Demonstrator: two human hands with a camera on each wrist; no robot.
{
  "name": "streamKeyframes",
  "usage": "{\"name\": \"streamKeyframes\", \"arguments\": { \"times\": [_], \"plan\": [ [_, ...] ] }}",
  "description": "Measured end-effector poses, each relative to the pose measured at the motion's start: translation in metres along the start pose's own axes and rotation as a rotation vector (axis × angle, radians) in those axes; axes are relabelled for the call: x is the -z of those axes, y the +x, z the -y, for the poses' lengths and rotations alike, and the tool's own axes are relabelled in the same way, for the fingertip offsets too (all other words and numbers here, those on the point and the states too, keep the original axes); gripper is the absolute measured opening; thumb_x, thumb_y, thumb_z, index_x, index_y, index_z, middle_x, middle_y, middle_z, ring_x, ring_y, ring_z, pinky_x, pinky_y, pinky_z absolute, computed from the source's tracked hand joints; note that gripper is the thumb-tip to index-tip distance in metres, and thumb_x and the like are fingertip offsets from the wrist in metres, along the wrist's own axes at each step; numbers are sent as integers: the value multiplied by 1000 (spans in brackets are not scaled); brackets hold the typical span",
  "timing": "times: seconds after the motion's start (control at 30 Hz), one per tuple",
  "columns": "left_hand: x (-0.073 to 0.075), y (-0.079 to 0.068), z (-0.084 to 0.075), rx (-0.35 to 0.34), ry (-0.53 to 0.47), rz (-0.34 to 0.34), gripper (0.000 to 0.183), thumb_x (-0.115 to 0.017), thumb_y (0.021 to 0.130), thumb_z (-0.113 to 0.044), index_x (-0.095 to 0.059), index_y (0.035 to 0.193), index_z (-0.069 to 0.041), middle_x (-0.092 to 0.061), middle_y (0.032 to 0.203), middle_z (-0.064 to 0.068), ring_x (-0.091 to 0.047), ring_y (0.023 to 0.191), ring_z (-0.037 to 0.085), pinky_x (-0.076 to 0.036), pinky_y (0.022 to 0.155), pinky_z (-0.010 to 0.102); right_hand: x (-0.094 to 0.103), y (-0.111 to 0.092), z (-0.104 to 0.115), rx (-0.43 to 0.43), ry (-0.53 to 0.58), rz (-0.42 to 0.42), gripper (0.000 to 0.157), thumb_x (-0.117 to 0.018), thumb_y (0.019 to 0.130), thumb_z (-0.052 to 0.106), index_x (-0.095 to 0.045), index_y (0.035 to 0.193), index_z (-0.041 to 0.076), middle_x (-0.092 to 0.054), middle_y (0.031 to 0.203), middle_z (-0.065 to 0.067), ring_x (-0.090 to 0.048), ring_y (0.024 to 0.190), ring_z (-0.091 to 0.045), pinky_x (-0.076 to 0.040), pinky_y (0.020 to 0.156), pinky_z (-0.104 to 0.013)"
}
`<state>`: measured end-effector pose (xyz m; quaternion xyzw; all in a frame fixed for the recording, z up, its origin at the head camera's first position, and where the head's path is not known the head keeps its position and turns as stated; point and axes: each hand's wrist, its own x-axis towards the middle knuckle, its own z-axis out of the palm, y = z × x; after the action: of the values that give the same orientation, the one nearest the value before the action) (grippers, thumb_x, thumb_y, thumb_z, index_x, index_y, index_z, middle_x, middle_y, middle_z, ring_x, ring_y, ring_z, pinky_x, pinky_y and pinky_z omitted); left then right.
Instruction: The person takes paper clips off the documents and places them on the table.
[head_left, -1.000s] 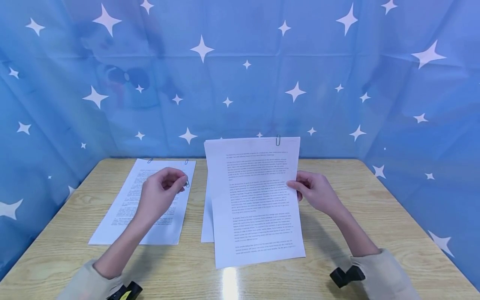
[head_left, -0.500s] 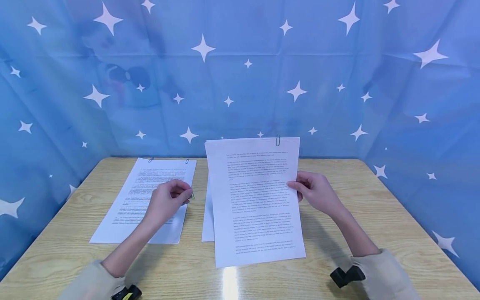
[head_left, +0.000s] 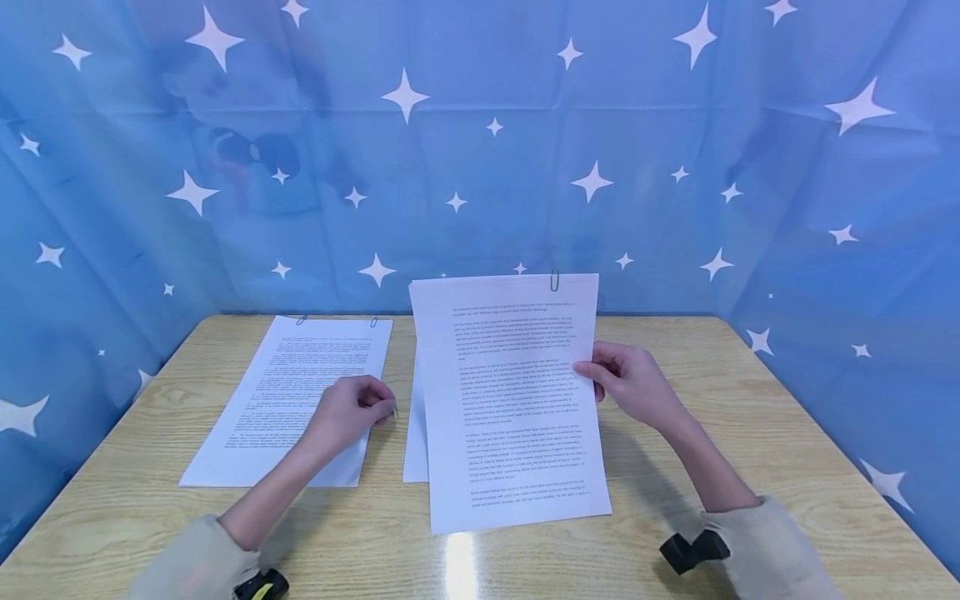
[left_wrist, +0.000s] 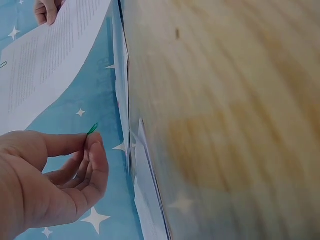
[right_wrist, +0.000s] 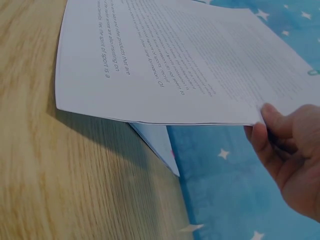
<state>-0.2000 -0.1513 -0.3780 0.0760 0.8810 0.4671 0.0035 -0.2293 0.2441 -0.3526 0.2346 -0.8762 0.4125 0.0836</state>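
Note:
My left hand (head_left: pixel 354 414) pinches a small green paper clip (left_wrist: pixel 92 128) between thumb and index finger, with the other fingers curled. It is over the right edge of a printed paper stack (head_left: pixel 277 400) lying on the table. Two paper clips sit on that stack's top edge, a left one (head_left: pixel 302 319) and a right one (head_left: pixel 374 322). My right hand (head_left: pixel 636 385) grips the right edge of several printed sheets (head_left: pixel 517 400), thumb in front, holding them raised and facing me. A green paper clip (head_left: pixel 555 281) is on their top edge, near the right corner.
Behind the raised sheets, more white paper (head_left: pixel 417 433) lies on the wooden table (head_left: pixel 750 400). A blue curtain with white stars (head_left: pixel 480 167) hangs beyond the table's far edge and along both sides.
My left hand has moved right and down toward me, from over the left stack to its right edge, still pinching the paper clip. The right hand and the raised sheets stay nearly still.

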Motion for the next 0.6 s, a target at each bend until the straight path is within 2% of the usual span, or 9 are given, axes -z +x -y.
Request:
{"name": "streamKeyframes", "arguments": {
  "times": [0.2,0.33,0.6],
  "plan": [
    [-3,2,1,30,62,85,5,-67,93,-4,-70,89,0,-67,75,7,-65,68,19,-51,63,29,1,-1,2,-3,17,8,8,-64,100,7,-71,101,4,-64,70,-2,-54,54,-16,-40,46,-26],
    [-5,3,2,62,52,125,5,-68,91,-4,-69,88,-1,-67,74,6,-66,66,18,-53,64,29,1,-1,4,-10,22,12,8,-65,99,8,-71,102,3,-64,71,-3,-54,54,-16,-40,46,-26],
    [-7,3,4,83,29,176,5,-68,88,1,-68,83,2,-69,70,7,-67,63,17,-57,64,32,2,-1,7,-12,22,21,11,-64,100,8,-70,105,1,-66,74,-3,-54,54,-15,-41,47,-26]
  ]
}}
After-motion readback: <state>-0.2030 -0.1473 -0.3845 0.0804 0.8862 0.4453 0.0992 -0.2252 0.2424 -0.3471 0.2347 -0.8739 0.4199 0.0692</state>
